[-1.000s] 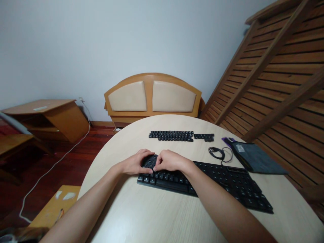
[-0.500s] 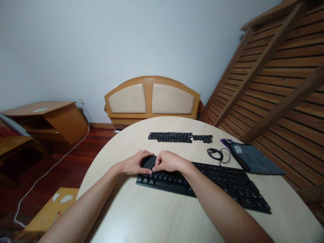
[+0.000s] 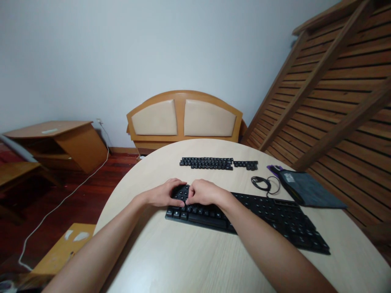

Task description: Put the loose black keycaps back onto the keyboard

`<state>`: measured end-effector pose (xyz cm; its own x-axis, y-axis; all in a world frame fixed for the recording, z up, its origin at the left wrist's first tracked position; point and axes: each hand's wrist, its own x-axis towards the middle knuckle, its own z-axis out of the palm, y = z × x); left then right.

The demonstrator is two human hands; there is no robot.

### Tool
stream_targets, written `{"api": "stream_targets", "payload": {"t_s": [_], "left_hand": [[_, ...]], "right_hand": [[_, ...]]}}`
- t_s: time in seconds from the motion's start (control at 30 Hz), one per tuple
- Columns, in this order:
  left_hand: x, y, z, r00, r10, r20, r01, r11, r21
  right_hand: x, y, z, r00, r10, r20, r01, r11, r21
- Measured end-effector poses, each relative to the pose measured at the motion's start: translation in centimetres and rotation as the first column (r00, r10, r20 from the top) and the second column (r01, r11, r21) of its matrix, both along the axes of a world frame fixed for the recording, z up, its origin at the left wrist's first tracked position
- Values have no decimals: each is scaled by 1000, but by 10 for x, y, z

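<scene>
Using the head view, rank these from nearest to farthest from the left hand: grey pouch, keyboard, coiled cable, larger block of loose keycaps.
From the left hand:
1. Keyboard: its left end is under the hand.
2. Larger block of loose keycaps: beyond the keyboard.
3. Coiled cable: to the right, behind the keyboard.
4. Grey pouch: far right.

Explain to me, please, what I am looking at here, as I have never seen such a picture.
There is no machine: these are a person's bare hands, seen from a camera worn on the head, looking forward and down. The left hand spreads over the left end of a black keyboard; the right hand pinches at its keys, though whether it holds one is hidden. Beyond, on the pale table, lie rows of loose keycaps, a coiled cable and a grey pouch.
</scene>
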<state>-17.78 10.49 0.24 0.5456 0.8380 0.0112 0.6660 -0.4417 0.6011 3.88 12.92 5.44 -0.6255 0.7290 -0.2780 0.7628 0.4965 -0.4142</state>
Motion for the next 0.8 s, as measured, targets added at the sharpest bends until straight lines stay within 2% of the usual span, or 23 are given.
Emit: {"api": "stream_targets", "payload": {"t_s": [0.13,0.2,0.27,0.37,0.43,0.67,0.8], "left_hand": [[0,-1,2,1000,1,-4,-1,1000,-2],[0,-1,3,1000,-2,-5,2,1000,-2],[0,-1,3,1000,1,-8,-1,1000,-5],[0,-1,3,1000,4,-7,-4,1000,-11],[0,0,3,1000,5,-2,-5,1000,-12],[0,-1,2,1000,12,-7,-12,1000,-16],[1,-1,2,1000,8,-3,-8,1000,-11]], "right_hand": [[6,7,1,992,81,-96,-83,996,-14],[12,16,1,983,88,-162,-84,996,35],[18,28,0,983,36,-179,-10,990,142],[23,48,-3,990,-96,-108,129,925,359],[21,60,-7,986,-149,-70,165,884,437],[-3,77,-22,987,-162,-17,141,797,588],[-12,83,-32,990,-143,9,106,769,631]]}}
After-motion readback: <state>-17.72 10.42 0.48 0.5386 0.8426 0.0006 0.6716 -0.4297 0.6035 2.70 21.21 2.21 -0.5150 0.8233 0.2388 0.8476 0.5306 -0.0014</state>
